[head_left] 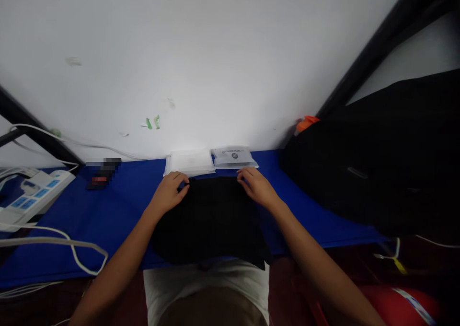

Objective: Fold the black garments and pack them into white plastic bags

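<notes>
A black cloth [212,220] lies folded in the lower middle of the frame, on a blue table [118,211]. Its near edge hangs over the table's front, just above the person's white shirt. The left hand [170,189] sits on the cloth's far left corner, with thumb and forefinger drawn together on the edge in a pinch. The right hand [257,187] rests on the far right corner with its fingers bent down onto the fabric. Its thumb is hidden, so I cannot tell whether that hand grips the cloth or only presses on it. Just past the cloth, toward the white wall [230,52], lie two flat packets side by side: a plain white packet [189,162] right above the left hand, and a printed packet [234,157] above the right hand. At the left edge of the frame a white power strip [32,194] with blue switches lies on the table, and white cables [72,244] run from it across the lower left. A small dark object [104,172], blurred out, lies between the power strip and the packets. A large black bag [377,163] fills the right side of the frame, with something orange [306,122] at its upper left corner.
</notes>
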`<state>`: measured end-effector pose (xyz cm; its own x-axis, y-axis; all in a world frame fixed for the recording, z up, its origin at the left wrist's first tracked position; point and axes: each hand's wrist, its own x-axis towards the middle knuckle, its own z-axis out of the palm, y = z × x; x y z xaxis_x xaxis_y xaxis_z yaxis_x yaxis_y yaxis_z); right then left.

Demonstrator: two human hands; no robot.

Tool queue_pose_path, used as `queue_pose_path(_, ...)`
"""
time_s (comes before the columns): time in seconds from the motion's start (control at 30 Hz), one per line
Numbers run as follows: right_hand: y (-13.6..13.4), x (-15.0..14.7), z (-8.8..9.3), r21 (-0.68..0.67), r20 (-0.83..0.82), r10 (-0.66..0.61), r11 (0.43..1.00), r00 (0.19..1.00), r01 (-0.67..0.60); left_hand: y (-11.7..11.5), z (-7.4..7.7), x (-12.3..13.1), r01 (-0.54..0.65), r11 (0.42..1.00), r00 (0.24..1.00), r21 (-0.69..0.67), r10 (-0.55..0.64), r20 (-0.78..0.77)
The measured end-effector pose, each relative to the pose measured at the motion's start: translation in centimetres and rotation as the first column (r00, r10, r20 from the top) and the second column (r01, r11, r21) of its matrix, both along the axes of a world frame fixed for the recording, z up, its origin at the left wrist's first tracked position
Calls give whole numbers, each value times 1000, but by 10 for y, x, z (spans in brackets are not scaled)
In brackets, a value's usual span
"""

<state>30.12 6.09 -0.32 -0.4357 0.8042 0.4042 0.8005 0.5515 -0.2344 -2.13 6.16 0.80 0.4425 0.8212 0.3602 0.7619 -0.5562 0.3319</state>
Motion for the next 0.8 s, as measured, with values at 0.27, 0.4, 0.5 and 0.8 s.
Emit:
queue_pose_path(0.27,-90,14,-8,-77,-7,211,975,978,-211,-78,1,-14,351,911,935,-214,-355,22)
queue_pose_path(0.4,-94,7,-14,-61,-53,173,983,984,-176,-59,-18,-31,66,993,990,-99,-53,133)
queue_pose_path(0.5,-87,0,-15,0,-106,111,994,988,-112,-36,-27,-45,-199,980,976,-26,200,91)
queue_pose_path(0.8,-76,-4,-33,-22,-142,8,1000,990,-11,-66,-2,-59,225,951,963,-213,-185,194)
